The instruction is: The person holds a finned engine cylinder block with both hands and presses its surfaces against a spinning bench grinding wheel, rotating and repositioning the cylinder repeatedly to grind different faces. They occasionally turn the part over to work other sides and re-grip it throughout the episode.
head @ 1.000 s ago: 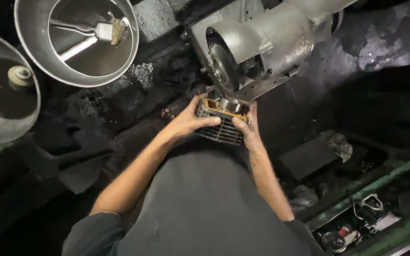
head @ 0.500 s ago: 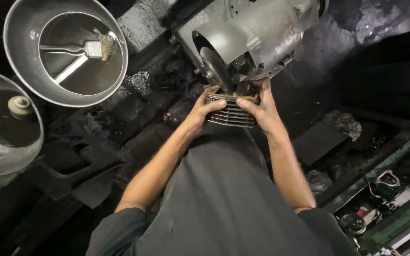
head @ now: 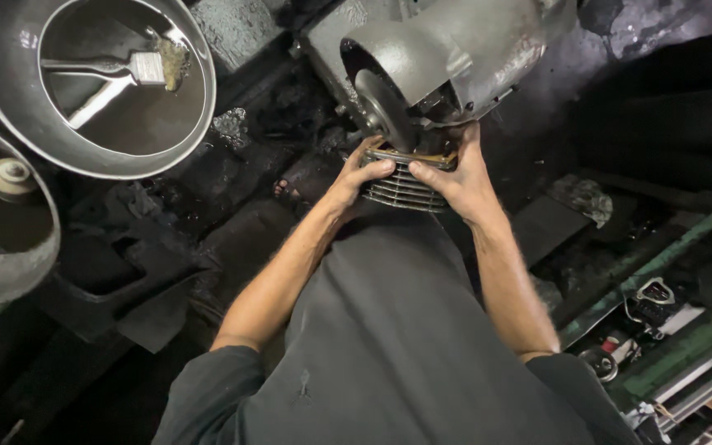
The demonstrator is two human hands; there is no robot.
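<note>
Grimy, oil-black floor all around. Both hands, left hand (head: pixel 354 177) and right hand (head: pixel 461 177), have pushed the finned cylinder (head: pixel 404 183) up against the engine case (head: pixel 455 49), fingers clamped around it.

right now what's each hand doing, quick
Left hand: closed on the finned metal cylinder, gripping its left side.
Right hand: closed on the same cylinder, gripping its right side under the engine case.

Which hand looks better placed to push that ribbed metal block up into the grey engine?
Probably the right hand: its fingers already reach the grey engine. The left hand only grips the ribbed block.
</note>
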